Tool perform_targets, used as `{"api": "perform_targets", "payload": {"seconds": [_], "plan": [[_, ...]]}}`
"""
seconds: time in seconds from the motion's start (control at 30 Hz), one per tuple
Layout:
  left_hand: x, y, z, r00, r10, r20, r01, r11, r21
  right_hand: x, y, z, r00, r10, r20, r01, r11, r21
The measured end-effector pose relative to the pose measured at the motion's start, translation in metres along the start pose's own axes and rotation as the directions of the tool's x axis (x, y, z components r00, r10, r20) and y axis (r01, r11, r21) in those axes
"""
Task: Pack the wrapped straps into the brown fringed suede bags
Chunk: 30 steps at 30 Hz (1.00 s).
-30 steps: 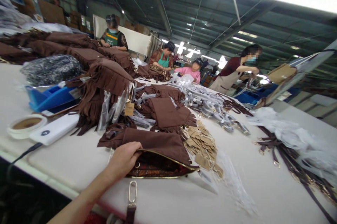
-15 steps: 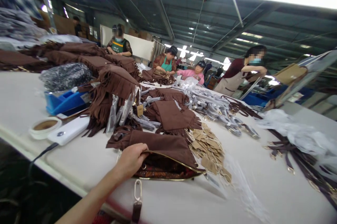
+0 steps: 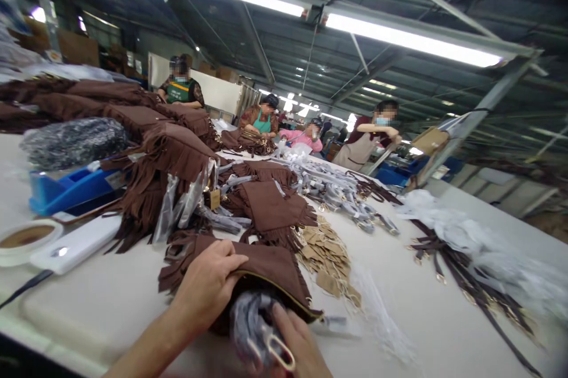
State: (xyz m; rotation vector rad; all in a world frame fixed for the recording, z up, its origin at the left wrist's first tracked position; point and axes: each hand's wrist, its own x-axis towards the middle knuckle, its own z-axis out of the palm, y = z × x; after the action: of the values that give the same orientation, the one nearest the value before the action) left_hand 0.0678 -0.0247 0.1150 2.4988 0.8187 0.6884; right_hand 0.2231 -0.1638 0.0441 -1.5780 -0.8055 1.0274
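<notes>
A brown fringed bag lies in front of me with its gold-zipped mouth open. My left hand pinches the upper lip of that mouth and holds it raised. At the opening, my right hand grips a coiled strap in clear plastic, blurred, with a gold clasp showing by the fingers. Part of the strap sits under the raised lip; how deep it goes is hidden. Just right of the bag lies a pile of tan paper tags.
More fringed bags are heaped ahead. At left are a blue tape dispenser, a tape roll and a white corded device. Wrapped straps and dark loose straps lie right. Co-workers, one a person in a green apron, are beyond.
My right hand has come into view with the plastic-wrapped strap and brought it to the bag's mouth. My left hand still holds the lip, now lifted more. The view has shifted right.
</notes>
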Motion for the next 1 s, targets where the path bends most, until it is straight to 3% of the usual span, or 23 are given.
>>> {"api": "perform_targets", "payload": {"seconds": [0.07,0.1,0.17,0.27,0.37,0.43,0.47,0.5,0.57,0.63,0.73,0.87,1.0], "plan": [[-0.001,-0.003,0.003,1.0,0.026,-0.001,-0.026,1.0,0.007,0.02,-0.011,0.014,0.993,0.069,-0.093,-0.05,0.98,0.193],[-0.002,-0.007,0.006,0.999,0.038,-0.003,-0.038,0.999,0.022,0.028,-0.017,0.022,0.986,0.102,-0.132,-0.048,0.931,0.361],[-0.004,-0.018,0.014,0.998,0.066,0.025,-0.067,0.995,0.073,0.036,-0.023,0.034,0.981,0.107,-0.159,-0.004,0.84,0.542],[-0.014,-0.038,0.03,0.983,0.074,0.166,-0.102,0.98,0.168,0.027,-0.02,0.035,0.998,0.007,-0.062,0.03,0.824,0.566],[-0.028,-0.053,0.039,0.945,0.024,0.326,-0.1,0.971,0.218,0.007,-0.008,0.0,0.997,0.022,0.079,-0.044,0.959,0.281],[-0.034,-0.053,0.037,0.931,-0.002,0.365,-0.091,0.967,0.237,0.001,-0.002,-0.04,0.999,-0.026,-0.041,0.021,0.993,-0.117],[-0.035,-0.048,0.035,0.929,-0.013,0.369,-0.084,0.966,0.246,0.002,-0.001,-0.06,0.974,-0.189,-0.122,0.136,0.927,-0.35],[-0.033,-0.042,0.032,0.927,-0.026,0.373,-0.075,0.964,0.255,0.004,-0.002,-0.079,0.929,-0.341,-0.145,0.208,0.803,-0.558],[-0.027,-0.022,0.027,0.922,-0.063,0.382,-0.048,0.96,0.275,0.013,-0.006,-0.108,0.876,-0.474,-0.089,0.222,0.56,-0.798],[-0.018,0.001,0.03,0.921,-0.064,0.383,-0.038,0.966,0.254,0.025,-0.01,-0.123,0.9,-0.435,0.026,0.219,0.399,-0.89],[-0.01,0.021,0.05,0.927,0.016,0.373,-0.082,0.983,0.162,0.04,-0.016,-0.129,0.939,-0.302,0.165,0.249,0.268,-0.931],[-0.01,0.011,0.077,0.937,0.045,0.346,-0.118,0.974,0.193,0.048,-0.025,-0.135,0.931,-0.244,0.27,0.326,0.228,-0.917],[-0.01,-0.003,0.08,0.953,0.05,0.3,-0.113,0.974,0.197,0.048,-0.031,-0.143,0.906,-0.181,0.383,0.419,0.243,-0.875]]}}
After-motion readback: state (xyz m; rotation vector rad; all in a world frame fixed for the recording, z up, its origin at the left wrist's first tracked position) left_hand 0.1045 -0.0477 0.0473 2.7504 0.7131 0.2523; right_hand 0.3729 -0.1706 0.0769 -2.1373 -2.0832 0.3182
